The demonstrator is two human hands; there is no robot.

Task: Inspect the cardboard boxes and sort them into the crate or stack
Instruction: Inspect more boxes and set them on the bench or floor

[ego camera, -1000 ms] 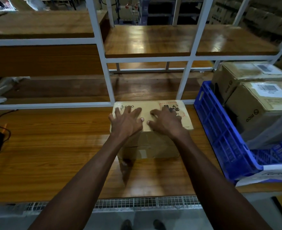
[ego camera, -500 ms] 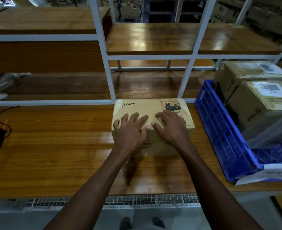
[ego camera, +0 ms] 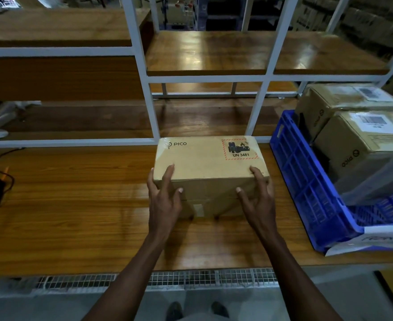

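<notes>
Both of my hands have slid back off the top face of the cardboard box (ego camera: 210, 165) to its near corners; previously they lay flat on the top panel, now they bracket the near edge. My left hand (ego camera: 165, 200) curls round the near-left corner, forefinger on the top face, thumb on the front face; my right hand (ego camera: 258, 200) mirrors it on the near-right corner; the fingers of both grip the box.

Location: the box sits on the bench (ego camera: 75, 205), its far edge against the white shelf frame (ego camera: 149, 107), well clear of the bench's front edge; the blue crate (ego camera: 306, 181) stands just beside it on the right, already holding two boxes (ego camera: 357, 140).

Orientation: long axis runs left to right across my view; printed top face upward, PICO mark at far left, UN 3481 label (ego camera: 240, 149) at far right, text reading upright from my position.

Step in hand, as I judge it: inspection, with the grip set for a lift or turn. Next move calls for raising both corners evenly and rotating the box to check the hidden faces; then deciding crate or stack.
</notes>
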